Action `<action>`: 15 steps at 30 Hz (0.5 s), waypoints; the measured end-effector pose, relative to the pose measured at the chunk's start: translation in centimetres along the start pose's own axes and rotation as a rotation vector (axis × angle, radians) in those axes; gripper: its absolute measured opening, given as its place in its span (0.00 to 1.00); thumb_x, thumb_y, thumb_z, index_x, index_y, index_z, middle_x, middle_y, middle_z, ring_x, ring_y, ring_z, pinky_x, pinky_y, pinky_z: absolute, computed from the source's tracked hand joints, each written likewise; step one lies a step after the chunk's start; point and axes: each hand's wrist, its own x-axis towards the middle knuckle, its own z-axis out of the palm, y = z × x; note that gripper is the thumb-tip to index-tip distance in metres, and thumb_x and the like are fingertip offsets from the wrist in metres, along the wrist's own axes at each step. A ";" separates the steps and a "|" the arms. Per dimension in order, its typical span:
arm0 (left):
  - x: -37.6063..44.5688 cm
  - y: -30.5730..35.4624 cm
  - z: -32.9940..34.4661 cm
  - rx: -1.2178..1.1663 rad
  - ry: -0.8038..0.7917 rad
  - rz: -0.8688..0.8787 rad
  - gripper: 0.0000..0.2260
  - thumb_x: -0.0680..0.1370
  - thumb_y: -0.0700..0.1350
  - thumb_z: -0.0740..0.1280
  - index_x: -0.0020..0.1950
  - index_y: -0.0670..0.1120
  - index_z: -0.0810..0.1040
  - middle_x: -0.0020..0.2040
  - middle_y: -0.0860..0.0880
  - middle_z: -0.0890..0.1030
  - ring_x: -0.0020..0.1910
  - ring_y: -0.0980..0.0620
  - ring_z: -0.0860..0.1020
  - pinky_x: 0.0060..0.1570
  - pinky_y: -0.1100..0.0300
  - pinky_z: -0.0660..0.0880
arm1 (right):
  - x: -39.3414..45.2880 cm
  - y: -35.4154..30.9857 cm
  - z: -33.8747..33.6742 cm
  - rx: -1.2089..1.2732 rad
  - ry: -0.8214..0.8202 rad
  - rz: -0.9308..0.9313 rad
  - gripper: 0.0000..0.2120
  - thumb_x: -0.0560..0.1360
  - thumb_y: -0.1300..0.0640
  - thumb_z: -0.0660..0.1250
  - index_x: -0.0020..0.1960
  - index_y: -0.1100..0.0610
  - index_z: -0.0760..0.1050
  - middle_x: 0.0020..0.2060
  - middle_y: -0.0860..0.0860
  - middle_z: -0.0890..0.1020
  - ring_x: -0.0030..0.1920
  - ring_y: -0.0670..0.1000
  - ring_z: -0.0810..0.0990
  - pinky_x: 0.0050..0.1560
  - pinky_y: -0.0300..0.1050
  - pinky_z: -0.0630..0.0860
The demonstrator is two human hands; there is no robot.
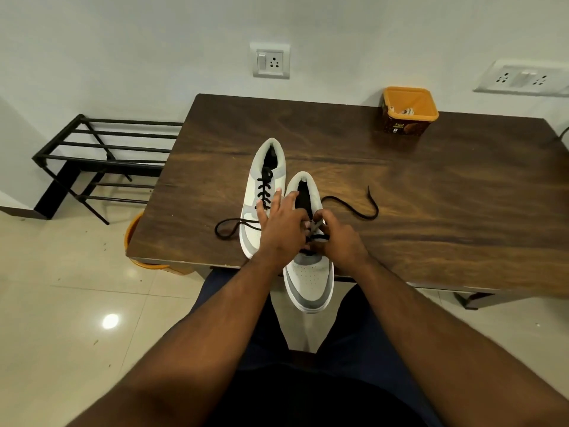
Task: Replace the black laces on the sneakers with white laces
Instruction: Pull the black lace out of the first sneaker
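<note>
Head view: left hand (281, 224) spread steadying near sneaker (309, 272); right hand (335, 238) pinching limp black lace (351, 208), best gripped near eyelets.

Looks like a room in a home: dark wooden table (431, 186) against a plain white wall (123, 41), wall sockets (271, 60) above the table, black metal shoe rack (101, 155) left of it, glossy tiled floor (61, 303) below.
</note>
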 end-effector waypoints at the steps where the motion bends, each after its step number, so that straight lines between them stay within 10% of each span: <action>1: 0.1 -0.3 -0.2 -0.077 0.062 -0.023 0.06 0.79 0.43 0.63 0.49 0.50 0.80 0.74 0.49 0.66 0.77 0.46 0.55 0.73 0.39 0.40 | 0.1 0.0 0.0 0.006 -0.001 0.006 0.29 0.67 0.48 0.77 0.62 0.44 0.65 0.55 0.49 0.82 0.53 0.52 0.82 0.51 0.56 0.81; 6: 0.0 -2.8 -2.2 -0.271 0.492 -0.313 0.15 0.79 0.40 0.62 0.65 0.49 0.72 0.72 0.45 0.67 0.72 0.43 0.64 0.71 0.35 0.56 | 0.1 0.2 -0.1 -0.019 0.005 0.029 0.28 0.66 0.48 0.78 0.59 0.43 0.66 0.51 0.49 0.83 0.49 0.52 0.82 0.50 0.54 0.80; 12: -1.4 -2.9 -2.3 0.033 -0.152 0.017 0.28 0.77 0.53 0.68 0.73 0.64 0.61 0.70 0.53 0.71 0.71 0.51 0.67 0.71 0.36 0.47 | 0.0 -0.4 -0.2 -0.167 -0.042 -0.041 0.25 0.72 0.50 0.72 0.67 0.46 0.68 0.57 0.49 0.81 0.54 0.53 0.81 0.52 0.49 0.78; 15: -2.2 -2.5 -1.1 -0.054 -0.152 -0.002 0.30 0.70 0.57 0.73 0.68 0.59 0.64 0.60 0.55 0.78 0.64 0.53 0.74 0.72 0.39 0.41 | 0.1 -0.9 -0.4 -0.307 -0.075 -0.066 0.22 0.75 0.48 0.69 0.67 0.46 0.70 0.58 0.51 0.81 0.56 0.55 0.80 0.53 0.50 0.78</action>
